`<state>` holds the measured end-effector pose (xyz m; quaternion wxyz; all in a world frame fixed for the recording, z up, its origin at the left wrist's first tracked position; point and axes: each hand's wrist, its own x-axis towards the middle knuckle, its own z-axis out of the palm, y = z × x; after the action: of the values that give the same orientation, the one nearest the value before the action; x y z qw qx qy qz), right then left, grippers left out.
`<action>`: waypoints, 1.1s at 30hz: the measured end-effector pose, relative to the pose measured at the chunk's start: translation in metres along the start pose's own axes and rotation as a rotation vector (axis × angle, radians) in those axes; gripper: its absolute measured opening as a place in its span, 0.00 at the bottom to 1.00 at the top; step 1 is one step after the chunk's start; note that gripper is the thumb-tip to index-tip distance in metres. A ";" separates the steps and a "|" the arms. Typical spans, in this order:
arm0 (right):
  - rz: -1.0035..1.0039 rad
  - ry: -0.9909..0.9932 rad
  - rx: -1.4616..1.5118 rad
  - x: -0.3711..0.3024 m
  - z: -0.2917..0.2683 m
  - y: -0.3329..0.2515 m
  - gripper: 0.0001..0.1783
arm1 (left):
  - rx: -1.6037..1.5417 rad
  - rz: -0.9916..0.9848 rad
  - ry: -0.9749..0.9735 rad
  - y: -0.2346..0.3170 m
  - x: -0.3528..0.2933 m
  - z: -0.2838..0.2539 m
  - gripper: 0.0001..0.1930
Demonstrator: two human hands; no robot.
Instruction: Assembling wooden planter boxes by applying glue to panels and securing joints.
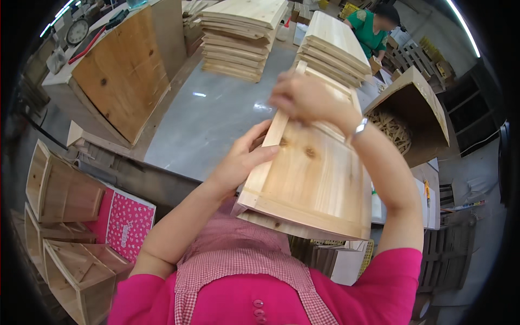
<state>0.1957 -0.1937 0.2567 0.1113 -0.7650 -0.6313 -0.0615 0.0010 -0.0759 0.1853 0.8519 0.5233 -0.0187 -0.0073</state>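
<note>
A pale wooden box-like piece (pixel 325 184) with raised edge strips and two dark knots lies tilted in front of my chest. My left hand (pixel 244 157) grips its left side, the thumb on top of the edge strip and the fingers around the outside. Over the far end of that strip is my right hand (pixel 311 97), smeared by motion, its fingers seemingly curled downward. Whether anything is in those fingers I cannot make out. A silver watch or bracelet (pixel 361 127) circles the right wrist.
Stacked wooden panels (pixel 238 38) and another stack (pixel 333 46) stand on the grey table (pixel 189 114). At right, a container (pixel 417 103) holds wood strips. Wooden boxes (pixel 70 189) and a pink patterned sheet (pixel 130 222) sit lower left. A person in green (pixel 368 27) works behind.
</note>
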 end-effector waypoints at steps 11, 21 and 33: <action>0.223 0.279 -0.354 0.015 -0.043 0.058 0.12 | -0.134 0.046 0.049 -0.013 0.000 -0.005 0.37; 0.364 -0.031 -0.096 0.065 0.023 0.163 0.13 | 0.038 0.133 0.083 -0.019 0.001 -0.011 0.37; -0.219 0.243 0.157 0.039 -0.040 -0.077 0.10 | 0.047 0.264 0.079 -0.047 0.013 -0.011 0.35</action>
<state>0.1299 -0.1532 0.3115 0.2388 -0.6675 -0.6957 -0.1161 0.0144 -0.0875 0.1390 0.8330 0.5361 -0.0537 0.1259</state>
